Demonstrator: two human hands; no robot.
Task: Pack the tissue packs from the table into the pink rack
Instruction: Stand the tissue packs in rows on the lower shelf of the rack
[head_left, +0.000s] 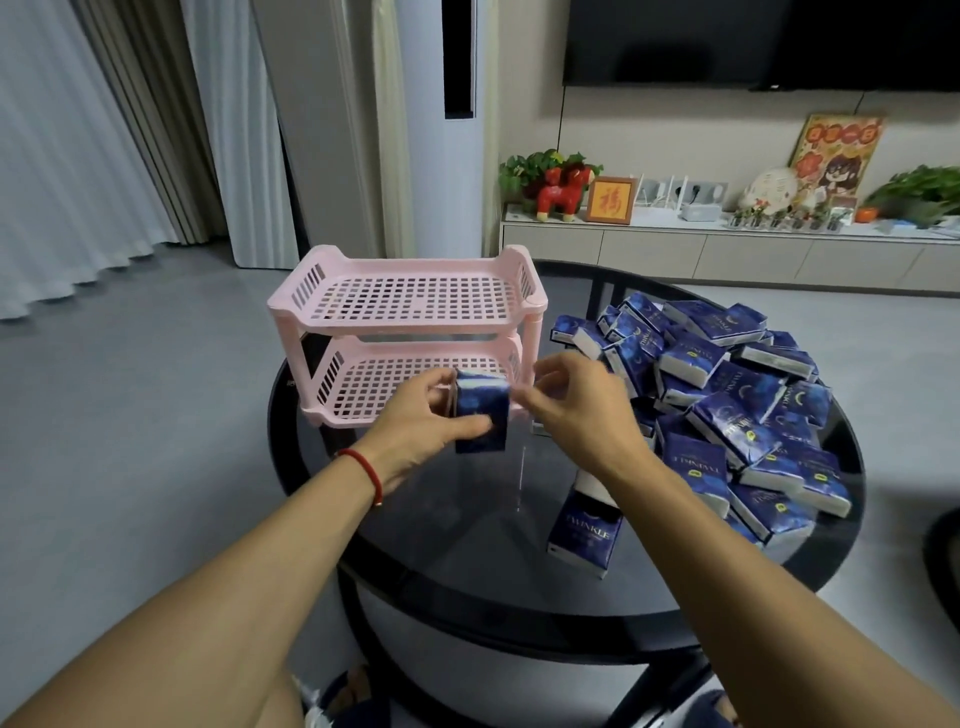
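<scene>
Blue tissue pack (480, 415) feels soft and light; our left hand (415, 421) fingers squeeze its sides, right hand (576, 402) fingers loosely curled, holding nothing.

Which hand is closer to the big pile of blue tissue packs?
The right hand. It sits just beside the pile of tissue packs, nearly touching its near edge. The left hand is farther away, holding one tissue pack in front of the pink rack.

Pink grid-patterned rack (410, 306), dark blue tissue packs (727, 395), black table (467, 545)

red horse figurine (563, 191), framed picture (611, 200), curtains (78, 130)
</scene>
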